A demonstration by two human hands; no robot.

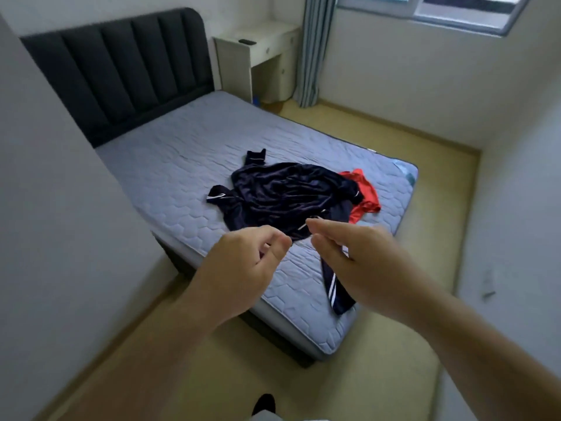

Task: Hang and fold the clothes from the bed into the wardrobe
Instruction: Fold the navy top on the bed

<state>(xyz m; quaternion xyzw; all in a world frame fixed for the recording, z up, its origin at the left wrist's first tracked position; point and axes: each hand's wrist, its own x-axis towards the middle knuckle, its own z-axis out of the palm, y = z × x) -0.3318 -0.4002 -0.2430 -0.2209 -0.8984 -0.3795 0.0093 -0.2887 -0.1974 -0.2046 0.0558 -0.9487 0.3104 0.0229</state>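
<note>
A heap of dark navy clothes (pixel 288 196) with white stripes lies near the foot of the bed (pixel 182 153). A red garment (pixel 365 192) pokes out from under its right side. One striped navy leg or sleeve (pixel 334 287) trails toward the bed's near corner. My left hand (pixel 243 262) hovers in the air in front of the heap, fingers loosely curled and holding nothing. My right hand (pixel 349 253) is stretched out beside it with relaxed fingers, also holding nothing. No wardrobe is in view.
A dark padded headboard (pixel 121 74) stands at the far end of the bed. A white desk (pixel 258 56) and a grey curtain (pixel 312 50) are in the far corner under a window (pixel 455 10). A white wall (pixel 45 208) is close on my left. Beige floor (pixel 394 344) surrounds the bed.
</note>
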